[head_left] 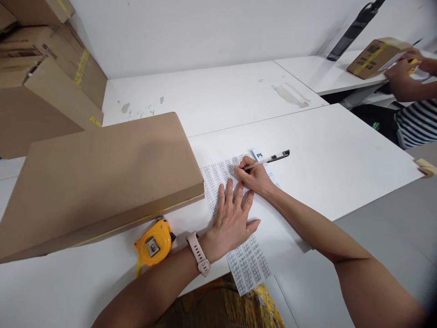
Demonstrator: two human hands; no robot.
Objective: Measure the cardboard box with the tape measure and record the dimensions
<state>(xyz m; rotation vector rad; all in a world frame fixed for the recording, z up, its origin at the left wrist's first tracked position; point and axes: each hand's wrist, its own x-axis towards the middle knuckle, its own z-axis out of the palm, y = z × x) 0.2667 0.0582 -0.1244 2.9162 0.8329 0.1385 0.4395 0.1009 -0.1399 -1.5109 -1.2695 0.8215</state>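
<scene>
A sheet of paper [248, 264] covered in columns of small handwriting lies on the white table, its near end hanging past the edge. My left hand [233, 217] rests flat on it with fingers spread. Above that, my right hand [253, 176] grips a pen [273, 159], whose tip is at the paper's upper part, hidden by the fingers. Under the right hand, a printed sheet [258, 155] partly shows. Left of the paper sits a flat cardboard box [112, 177]. A yellow tape measure [154, 243] lies between the box and my left forearm.
Several cardboard boxes [51, 100] are stacked at the back left. On the right, a co-worker's hands [403, 75] are at a small taped box [375, 57]. A dark bottle [353, 34] stands by the wall. The table's [372, 159] right edge borders the grey floor.
</scene>
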